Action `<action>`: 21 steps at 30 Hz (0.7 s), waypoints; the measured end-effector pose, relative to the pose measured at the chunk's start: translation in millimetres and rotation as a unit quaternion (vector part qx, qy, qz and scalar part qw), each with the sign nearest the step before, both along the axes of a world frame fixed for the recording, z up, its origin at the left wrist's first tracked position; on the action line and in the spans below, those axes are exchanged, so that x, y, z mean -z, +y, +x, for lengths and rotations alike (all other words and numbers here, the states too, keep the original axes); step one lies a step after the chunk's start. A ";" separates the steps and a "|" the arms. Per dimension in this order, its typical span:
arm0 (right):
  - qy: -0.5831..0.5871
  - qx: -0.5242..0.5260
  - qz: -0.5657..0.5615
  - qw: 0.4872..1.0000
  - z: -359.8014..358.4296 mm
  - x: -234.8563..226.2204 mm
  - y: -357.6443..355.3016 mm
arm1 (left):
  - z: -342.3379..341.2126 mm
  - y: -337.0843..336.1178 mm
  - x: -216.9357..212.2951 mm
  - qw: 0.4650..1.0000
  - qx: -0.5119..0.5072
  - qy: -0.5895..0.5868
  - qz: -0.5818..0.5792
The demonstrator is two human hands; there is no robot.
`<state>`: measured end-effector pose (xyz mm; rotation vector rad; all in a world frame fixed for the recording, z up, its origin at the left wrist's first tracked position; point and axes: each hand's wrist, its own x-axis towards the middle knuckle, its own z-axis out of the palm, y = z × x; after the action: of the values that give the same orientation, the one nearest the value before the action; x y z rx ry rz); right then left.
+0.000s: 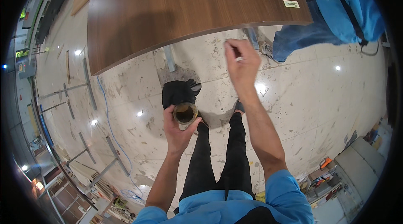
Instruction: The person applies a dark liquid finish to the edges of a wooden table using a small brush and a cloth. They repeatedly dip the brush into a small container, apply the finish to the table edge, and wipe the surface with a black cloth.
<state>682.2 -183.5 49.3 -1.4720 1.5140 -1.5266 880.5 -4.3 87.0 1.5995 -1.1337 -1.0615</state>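
My left hand (178,134) is wrapped round a small see-through jar or cup (185,114), its round mouth facing up and something dark inside. Just beyond the jar is a black cloth-like thing (178,92) with finger-like ends, perhaps a glove; whether my hand also grips it, I cannot tell. Raised near the front edge of a brown wood-grain panel (197,3), my right hand (244,62) has its fingers curled and the thumb drawn in. What they hold, if anything, is hidden. A small pale label (291,3) lies on the panel's right side.
Metal legs (169,58) show under the panel. Another person in a blue shirt (350,6) is at its right end. Metal frames (90,85) and a blue hose (111,127) lie on the stained tile floor at left. A tool box (323,180) is at lower right.
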 end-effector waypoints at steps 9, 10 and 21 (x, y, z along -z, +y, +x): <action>0.010 0.020 -0.002 1.000 25.2 -9.6 11.6 | 24.0 13.3 3.1 0.999 -0.043 0.023 -0.004; 0.014 0.034 0.006 0.999 18.3 -11.0 9.2 | 25.6 14.3 3.7 0.999 -0.048 0.024 -0.006; 0.005 -0.039 0.020 0.999 82.8 -8.6 12.5 | 45.8 19.8 3.5 0.998 -0.055 0.018 -0.017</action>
<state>764.9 -171.1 57.9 -1.5003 1.4673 -1.4363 926.2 15.5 83.5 1.5915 -1.0235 -0.9910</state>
